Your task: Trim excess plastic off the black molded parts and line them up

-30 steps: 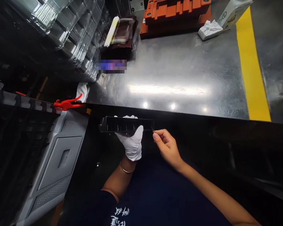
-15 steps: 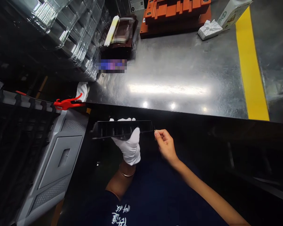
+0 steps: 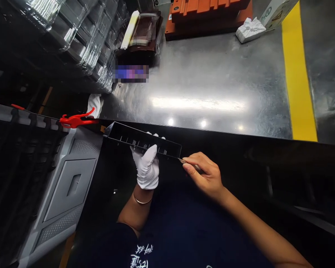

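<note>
My left hand, in a white glove, grips a long black plastic tray-like part from below. Its thumb lies over the near edge and its fingertips show past the far edge. Thin ribs or slots line the inside of the part, which slopes down to the right. Bare, my right hand pinches a small thin blade between thumb and forefinger. The blade's tip meets the part's near right corner. Most of the blade is hidden in the fingers.
Ahead lies a metal table with a yellow stripe, an orange fixture and a white tissue pack. Wrapped stacks stand at left. A red air gun rests above a grey crate.
The black part has tilted, its left end rising and its inside turning more into view. My right hand has turned, and the blade now shows at the part's near right corner.
</note>
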{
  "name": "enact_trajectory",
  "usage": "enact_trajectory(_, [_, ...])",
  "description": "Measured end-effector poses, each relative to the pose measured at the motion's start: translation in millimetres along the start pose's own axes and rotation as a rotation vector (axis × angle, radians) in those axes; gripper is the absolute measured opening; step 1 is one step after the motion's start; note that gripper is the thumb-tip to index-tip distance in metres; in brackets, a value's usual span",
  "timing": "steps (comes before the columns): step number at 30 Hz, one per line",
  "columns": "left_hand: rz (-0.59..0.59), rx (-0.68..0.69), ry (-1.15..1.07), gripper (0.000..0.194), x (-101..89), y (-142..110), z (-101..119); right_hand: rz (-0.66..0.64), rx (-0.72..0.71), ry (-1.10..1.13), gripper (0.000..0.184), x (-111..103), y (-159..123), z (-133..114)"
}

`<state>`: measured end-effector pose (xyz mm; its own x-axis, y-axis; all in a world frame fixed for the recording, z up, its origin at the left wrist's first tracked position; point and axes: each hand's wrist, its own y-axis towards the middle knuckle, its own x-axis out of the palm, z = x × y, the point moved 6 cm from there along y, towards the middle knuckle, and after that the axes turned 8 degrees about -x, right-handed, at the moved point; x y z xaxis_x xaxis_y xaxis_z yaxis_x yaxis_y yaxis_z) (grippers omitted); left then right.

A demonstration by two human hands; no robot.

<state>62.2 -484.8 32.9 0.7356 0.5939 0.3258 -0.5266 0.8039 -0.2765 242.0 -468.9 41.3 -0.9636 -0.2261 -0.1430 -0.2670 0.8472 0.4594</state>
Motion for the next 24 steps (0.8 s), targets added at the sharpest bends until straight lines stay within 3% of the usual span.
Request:
enact_trajectory(8, [-0.061,-0.060,-0.056,0.060,1.1,-6.7,4.5,0.069,0.097,-0.073,0.009,-7.9,0.0,26.5])
enact_trajectory(12, [-0.232,-0.303,0.000,0.039,5.9,-10.6,-6.9,0.110,0.208,-0.159,0.011,-20.8,-2.9,41.4])
enact_trajectory(14, [-0.249,-0.392,0.036,0.033,6.4,-10.2,-14.3,0.028,0.216,-0.140,0.010,-21.8,-6.3,37.6])
enact_trajectory(18, [-0.183,-0.385,0.070,0.027,4.4,-1.8,-22.7,-0.268,0.089,0.032,0.016,-9.3,-16.9,11.7])
enact_trajectory(24, [-0.245,-0.349,0.114,0.032,11.2,0.8,-20.8,-0.299,-0.045,0.044,0.021,-6.9,-22.4,3.2])
